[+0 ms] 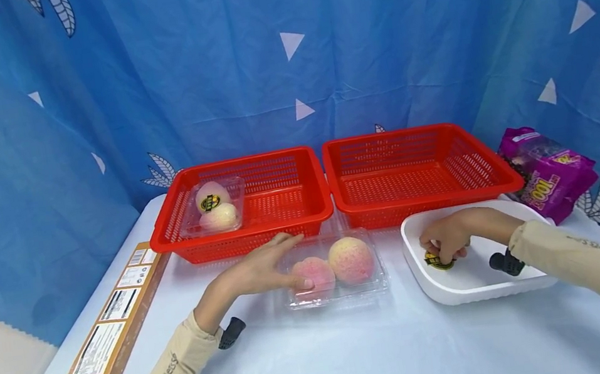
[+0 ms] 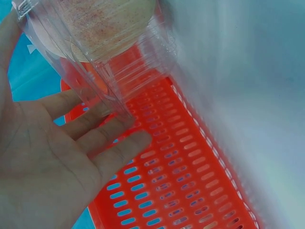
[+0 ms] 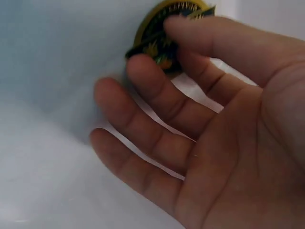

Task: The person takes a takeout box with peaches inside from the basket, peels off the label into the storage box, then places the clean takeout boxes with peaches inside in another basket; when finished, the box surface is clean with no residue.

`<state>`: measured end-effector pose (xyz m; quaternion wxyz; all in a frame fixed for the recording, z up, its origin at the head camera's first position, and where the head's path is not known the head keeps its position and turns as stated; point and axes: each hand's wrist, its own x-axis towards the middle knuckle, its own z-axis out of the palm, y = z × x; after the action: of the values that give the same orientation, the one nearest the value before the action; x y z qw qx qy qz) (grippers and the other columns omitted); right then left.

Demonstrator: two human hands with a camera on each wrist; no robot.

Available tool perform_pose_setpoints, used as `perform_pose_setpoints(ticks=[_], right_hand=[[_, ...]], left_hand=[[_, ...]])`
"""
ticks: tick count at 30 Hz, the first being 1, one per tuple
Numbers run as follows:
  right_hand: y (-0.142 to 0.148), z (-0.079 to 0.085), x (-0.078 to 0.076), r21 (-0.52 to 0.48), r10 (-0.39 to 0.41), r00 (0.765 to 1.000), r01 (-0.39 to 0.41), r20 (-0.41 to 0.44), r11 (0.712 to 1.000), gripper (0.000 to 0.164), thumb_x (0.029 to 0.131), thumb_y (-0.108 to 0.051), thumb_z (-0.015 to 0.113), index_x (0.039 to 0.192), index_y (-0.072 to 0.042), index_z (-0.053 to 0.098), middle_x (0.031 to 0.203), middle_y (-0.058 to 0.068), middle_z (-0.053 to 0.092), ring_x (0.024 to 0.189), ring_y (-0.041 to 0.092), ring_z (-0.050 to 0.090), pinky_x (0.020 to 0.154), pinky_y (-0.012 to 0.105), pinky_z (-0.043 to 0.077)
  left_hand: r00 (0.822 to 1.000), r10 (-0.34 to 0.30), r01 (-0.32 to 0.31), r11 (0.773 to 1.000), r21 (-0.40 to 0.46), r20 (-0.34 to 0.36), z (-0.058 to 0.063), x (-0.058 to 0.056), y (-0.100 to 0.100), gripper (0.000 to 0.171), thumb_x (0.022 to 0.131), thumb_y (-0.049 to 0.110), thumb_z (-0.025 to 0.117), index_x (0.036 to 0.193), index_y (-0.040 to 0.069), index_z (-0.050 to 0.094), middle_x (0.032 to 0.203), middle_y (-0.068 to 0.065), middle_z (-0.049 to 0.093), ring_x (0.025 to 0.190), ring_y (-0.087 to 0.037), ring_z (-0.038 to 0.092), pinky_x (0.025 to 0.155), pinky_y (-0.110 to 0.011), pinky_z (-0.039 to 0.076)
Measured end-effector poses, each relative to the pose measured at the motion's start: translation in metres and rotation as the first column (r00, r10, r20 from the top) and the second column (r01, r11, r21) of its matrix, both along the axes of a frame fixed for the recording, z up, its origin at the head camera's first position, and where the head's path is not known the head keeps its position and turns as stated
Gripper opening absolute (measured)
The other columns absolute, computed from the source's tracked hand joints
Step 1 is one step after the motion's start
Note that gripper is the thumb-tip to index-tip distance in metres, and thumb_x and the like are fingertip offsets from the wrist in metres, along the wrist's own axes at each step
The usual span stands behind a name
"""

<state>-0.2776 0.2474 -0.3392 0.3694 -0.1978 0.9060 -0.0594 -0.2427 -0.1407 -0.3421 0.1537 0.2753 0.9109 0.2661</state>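
Observation:
In the head view, my left hand [image 1: 265,268] rests on the left end of a clear plastic clamshell box [image 1: 372,285], fingers extended and thumb lying across it. Inside the box are a pink peach [image 1: 317,276] and a yellow-pink peach [image 1: 352,260]. The left wrist view has the box's clear edge [image 2: 114,95] against my spread fingers. My right hand [image 1: 451,236] reaches down into a white plastic tub [image 1: 496,292]. Thumb and index finger pinch a round dark sticker with a gold border [image 3: 164,45]; the other fingers are loosely bent.
Two red baskets [image 1: 244,241] [image 1: 427,200] stand behind; the left one holds a stickered clear box of peaches [image 1: 215,206]. A purple snack bag [image 1: 551,176] leans at the right beyond the tub. Along the left table edge lies a long brown carton [image 1: 113,325].

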Motion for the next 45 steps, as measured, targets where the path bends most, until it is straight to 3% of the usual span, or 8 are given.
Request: perform_pose_setpoints(ticks=[7, 13, 17, 20, 26, 35, 40, 45], right_hand=[[0.008, 0.005, -0.002, 0.081, -0.038, 0.999, 0.04, -0.028, 0.996, 0.021, 0.081, -0.027, 0.074, 0.081, -0.018, 0.055, 0.066, 0.0, 0.06, 0.055, 0.013, 0.052, 0.053, 0.025, 0.047], [-0.004, 0.027, 0.008, 0.117, 0.1, 0.959, -0.071, -0.267, 0.991, 0.015, 0.081, -0.028, 0.073, 0.088, -0.019, 0.063, 0.075, -0.003, 0.056, 0.07, 0.013, 0.05, 0.06, 0.027, 0.046], [-0.021, 0.048, 0.016, -0.072, 0.076, 0.941, -0.106, -0.329, 0.992, 0.028, 0.085, -0.031, 0.071, 0.108, -0.016, 0.067, 0.093, -0.002, 0.063, 0.081, 0.013, 0.056, 0.066, 0.028, 0.053], [-0.039, 0.057, 0.022, -0.23, 0.087, 0.926, -0.182, -0.368, 0.956, 0.034, 0.088, -0.025, 0.067, 0.119, -0.012, 0.065, 0.105, 0.001, 0.066, 0.091, 0.015, 0.06, 0.073, 0.03, 0.056], [-0.083, 0.058, 0.03, -0.312, 0.148, 0.874, -0.317, -0.463, 0.895, 0.041, 0.093, -0.025, 0.061, 0.132, -0.012, 0.057, 0.125, 0.003, 0.062, 0.114, 0.023, 0.058, 0.092, 0.041, 0.052], [-0.115, 0.036, 0.011, -0.367, 0.204, 0.901, -0.351, -0.383, 0.861, 0.046, 0.099, -0.022, 0.051, 0.141, -0.005, 0.046, 0.134, 0.009, 0.056, 0.12, 0.024, 0.055, 0.101, 0.043, 0.045], [-0.123, 0.033, 0.005, -0.433, 0.185, 0.92, -0.331, -0.346, 0.839, 0.041, 0.097, -0.018, 0.055, 0.136, -0.005, 0.052, 0.116, 0.005, 0.063, 0.1, 0.017, 0.058, 0.09, 0.033, 0.05], [-0.12, 0.034, 0.002, -0.508, 0.118, 0.962, -0.23, -0.245, 0.83, 0.037, 0.091, -0.017, 0.063, 0.127, -0.007, 0.06, 0.097, 0.0, 0.061, 0.09, 0.017, 0.054, 0.079, 0.029, 0.049]], left_hand=[[1.0, -0.001, 0.001, 1.0, 0.009, 0.009, 0.0, -0.002, 0.002, 0.096, 0.075, 0.057, 0.073, 0.151, 0.017, 0.03, 0.151, -0.005, 0.031, 0.136, -0.025, 0.033, 0.105, -0.051, 0.039], [0.997, 0.027, -0.03, 0.999, 0.037, 0.065, -0.002, -0.001, 0.001, 0.099, 0.073, 0.055, 0.076, 0.152, 0.019, 0.028, 0.149, -0.005, 0.033, 0.134, -0.025, 0.034, 0.102, -0.052, 0.041], [0.993, 0.035, -0.042, 0.997, 0.061, 0.115, -0.004, -0.002, 0.001, 0.103, 0.072, 0.052, 0.078, 0.153, 0.02, 0.023, 0.151, -0.006, 0.03, 0.136, -0.025, 0.031, 0.104, -0.053, 0.039], [0.99, 0.037, -0.046, 0.996, 0.07, 0.134, -0.004, -0.001, 0.002, 0.106, 0.07, 0.051, 0.08, 0.154, 0.021, 0.021, 0.153, -0.007, 0.025, 0.138, -0.026, 0.029, 0.105, -0.054, 0.037], [0.992, 0.019, -0.029, 0.996, 0.079, 0.126, -0.003, 0.0, 0.004, 0.107, 0.067, 0.05, 0.082, 0.152, 0.021, 0.024, 0.151, -0.008, 0.026, 0.137, -0.029, 0.029, 0.104, -0.055, 0.038], [0.997, -0.048, 0.042, 0.994, 0.097, 0.059, 0.004, 0.008, 0.008, 0.102, 0.066, 0.05, 0.084, 0.148, 0.029, 0.028, 0.143, 0.004, 0.029, 0.133, -0.018, 0.032, 0.104, -0.045, 0.04], [0.996, -0.086, 0.084, 0.991, 0.104, 0.016, 0.006, 0.012, 0.008, 0.097, 0.067, 0.046, 0.084, 0.146, 0.029, 0.031, 0.141, 0.004, 0.031, 0.131, -0.018, 0.036, 0.103, -0.045, 0.041], [0.992, -0.125, 0.123, 0.986, 0.109, 0.016, 0.007, 0.012, 0.008, 0.098, 0.069, 0.042, 0.084, 0.148, 0.03, 0.028, 0.147, 0.004, 0.028, 0.133, -0.019, 0.034, 0.103, -0.045, 0.04]])
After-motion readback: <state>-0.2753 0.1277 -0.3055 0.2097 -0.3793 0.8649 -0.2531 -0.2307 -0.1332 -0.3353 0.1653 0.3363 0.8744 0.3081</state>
